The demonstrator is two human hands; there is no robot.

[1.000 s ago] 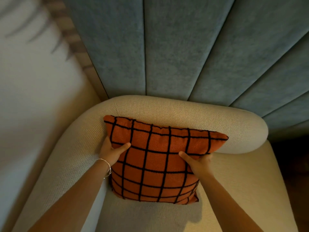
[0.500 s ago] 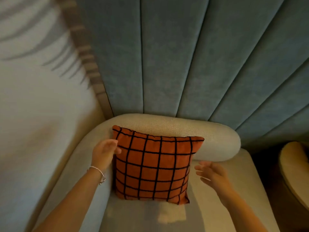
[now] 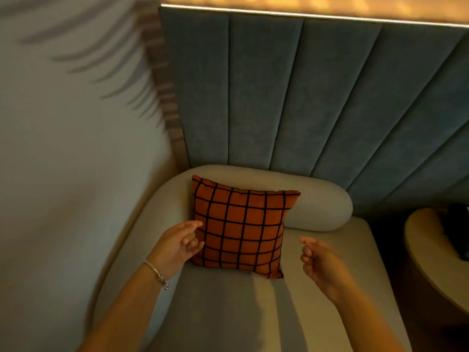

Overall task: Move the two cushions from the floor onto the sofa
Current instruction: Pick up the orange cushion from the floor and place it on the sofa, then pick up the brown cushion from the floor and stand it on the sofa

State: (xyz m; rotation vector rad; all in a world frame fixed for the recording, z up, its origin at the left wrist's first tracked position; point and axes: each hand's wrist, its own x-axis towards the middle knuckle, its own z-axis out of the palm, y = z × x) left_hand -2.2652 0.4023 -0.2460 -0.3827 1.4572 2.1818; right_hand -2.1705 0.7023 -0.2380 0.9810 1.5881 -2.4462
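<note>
An orange cushion [image 3: 241, 227] with a black grid pattern stands tilted on the cream sofa [image 3: 330, 262], leaning against its rounded backrest. My left hand [image 3: 179, 243], with a thin bracelet at the wrist, hovers at the cushion's left edge, fingers loosely curled and holding nothing. To the cushion's right, my right hand [image 3: 321, 262] floats above the seat, apart from the cushion, fingers loosely bent and empty. No second cushion is in view.
Behind the sofa rises a blue padded wall panel [image 3: 279, 97]. A pale wall [image 3: 63, 174] runs along the left. At the right edge stands a round wooden side table [image 3: 426, 262] with a dark object [image 3: 459, 229] on it.
Both hands have let go of the cushion and drawn back from it. The cushion stays leaning on the backrest. The view has pulled back and up, showing more wall and the side table.
</note>
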